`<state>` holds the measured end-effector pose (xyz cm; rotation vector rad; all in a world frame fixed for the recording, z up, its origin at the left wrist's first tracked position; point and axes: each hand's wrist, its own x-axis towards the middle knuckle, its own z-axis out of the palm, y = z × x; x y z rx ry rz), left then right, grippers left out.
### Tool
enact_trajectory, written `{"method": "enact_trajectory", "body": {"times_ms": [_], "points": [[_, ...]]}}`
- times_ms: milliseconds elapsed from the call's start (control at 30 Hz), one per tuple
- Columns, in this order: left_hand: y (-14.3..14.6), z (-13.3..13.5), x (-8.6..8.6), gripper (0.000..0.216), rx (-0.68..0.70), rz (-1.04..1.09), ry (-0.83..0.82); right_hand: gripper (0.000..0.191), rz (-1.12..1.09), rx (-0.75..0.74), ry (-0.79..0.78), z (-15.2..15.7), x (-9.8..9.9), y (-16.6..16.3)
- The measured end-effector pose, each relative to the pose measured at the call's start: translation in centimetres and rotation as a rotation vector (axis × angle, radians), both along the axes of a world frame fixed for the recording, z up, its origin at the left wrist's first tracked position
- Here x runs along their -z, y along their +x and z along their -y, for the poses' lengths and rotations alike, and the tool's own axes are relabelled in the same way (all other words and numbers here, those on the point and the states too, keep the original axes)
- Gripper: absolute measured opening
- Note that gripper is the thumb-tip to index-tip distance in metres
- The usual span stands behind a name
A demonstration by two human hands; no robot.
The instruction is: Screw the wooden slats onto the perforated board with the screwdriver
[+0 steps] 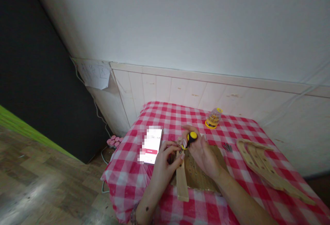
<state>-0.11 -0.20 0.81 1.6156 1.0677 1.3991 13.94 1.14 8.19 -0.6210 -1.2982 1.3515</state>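
My right hand (206,158) grips a short yellow-and-black screwdriver (192,136), its handle end turned up toward me. The screwdriver's lower end points at a narrow light wooden strip (182,185). Around the upper part of that strip my left hand (165,159) is closed, thumb and fingers pressed to it close to the screwdriver's tip. A dark hole or screw head shows in the wood by the fingertips; which one I cannot tell. Under the strip lies a brown, pitted cardboard sheet (203,180).
A red-and-white checked cloth (170,111) covers the table against the wall. A lit phone (152,147) lies left of my hands. A clear bit case (213,118) with yellow ends stands behind. To the right are several screws (228,147) and curved wooden pieces (268,170).
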Motion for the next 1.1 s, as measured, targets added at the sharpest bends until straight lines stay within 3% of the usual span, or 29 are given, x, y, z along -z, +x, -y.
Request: {"method": "enact_trajectory", "body": {"times_ms": [100,267,367,600,867,1100], "points": [[0.0,0.0,0.1,0.008,-0.005,0.004,-0.003,0.052,0.028,-0.040,-0.043,0.0,-0.1,0.1],[0.0,0.0,0.1,0.008,-0.010,0.015,-0.002,0.040,0.190,0.063,0.040,0.0,0.4,0.8],[0.0,0.0,0.0,0.008,-0.002,0.021,0.006,0.032,0.142,0.119,0.097,-0.1,0.1,0.8],[0.0,0.0,-0.2,0.008,0.003,0.015,0.013,0.029,0.064,-0.003,0.051,0.0,0.2,0.4],[0.0,0.0,-0.1,0.008,-0.004,0.007,-0.003,0.046,0.025,-0.047,-0.043,0.2,0.9,0.0],[0.0,0.0,0.0,0.007,-0.009,0.018,0.005,0.039,0.304,0.200,0.140,-0.3,-0.6,1.0]]}}
